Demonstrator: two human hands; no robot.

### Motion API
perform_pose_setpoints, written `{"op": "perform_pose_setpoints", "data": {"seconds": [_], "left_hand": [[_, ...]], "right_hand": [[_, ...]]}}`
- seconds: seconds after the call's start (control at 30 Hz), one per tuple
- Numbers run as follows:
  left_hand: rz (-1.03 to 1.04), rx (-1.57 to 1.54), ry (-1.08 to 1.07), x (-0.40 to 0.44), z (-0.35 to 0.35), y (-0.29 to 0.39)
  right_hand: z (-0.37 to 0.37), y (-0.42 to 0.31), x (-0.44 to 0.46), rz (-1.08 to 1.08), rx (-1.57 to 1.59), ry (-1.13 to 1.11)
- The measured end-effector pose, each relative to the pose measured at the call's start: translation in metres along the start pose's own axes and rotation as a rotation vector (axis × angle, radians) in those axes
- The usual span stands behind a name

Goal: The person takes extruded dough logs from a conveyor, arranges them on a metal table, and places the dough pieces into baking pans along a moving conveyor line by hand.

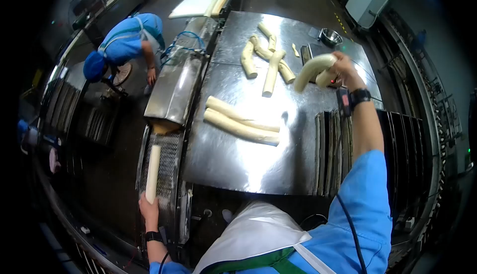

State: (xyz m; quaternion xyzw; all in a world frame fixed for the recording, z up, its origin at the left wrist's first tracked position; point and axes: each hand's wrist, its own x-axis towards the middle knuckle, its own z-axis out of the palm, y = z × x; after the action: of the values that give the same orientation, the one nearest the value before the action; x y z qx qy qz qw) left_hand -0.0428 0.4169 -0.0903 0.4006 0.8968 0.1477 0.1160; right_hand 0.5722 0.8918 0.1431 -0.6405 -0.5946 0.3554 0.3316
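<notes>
A straight, pale dough roll (154, 167) lies lengthwise on the mesh conveyor belt (170, 170), and my left hand (148, 207) is closed around its near end. My right hand (344, 70) is raised over the far right of the metal table (238, 174), its fingers wrapped about a dough roll (309, 71) that bends and droops to the left. Two long dough rolls (243, 125) rest side by side on the table between my hands. Beyond them several shorter dough rolls (271, 73) lie in a loose, crossing heap.
A metal hood (174, 93) covers the conveyor ahead of my left hand. Upright dark trays (330, 150) stand at the table's right edge. A steel bowl (331, 37) sits at the far right corner. Another person (126, 40) in blue bends over beyond the conveyor.
</notes>
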Motion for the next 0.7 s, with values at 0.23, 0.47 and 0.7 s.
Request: {"op": "perform_pose_setpoints", "data": {"seconds": [0.23,0.47,0.7], "left_hand": [[-0.702,-0.730,-0.225,-0.003,-0.038,0.043],[-0.727,-1.134,-0.308,-0.006,-0.035,0.209],[-0.513,-1.079,-0.905,-0.012,0.045,0.309]], "right_hand": [[-0.021,0.069,0.114,-0.208,-0.316,0.744],[0.043,0.183,0.133,-0.104,-0.443,0.547],[0.098,0.131,0.103,-0.260,-0.410,0.743]]}}
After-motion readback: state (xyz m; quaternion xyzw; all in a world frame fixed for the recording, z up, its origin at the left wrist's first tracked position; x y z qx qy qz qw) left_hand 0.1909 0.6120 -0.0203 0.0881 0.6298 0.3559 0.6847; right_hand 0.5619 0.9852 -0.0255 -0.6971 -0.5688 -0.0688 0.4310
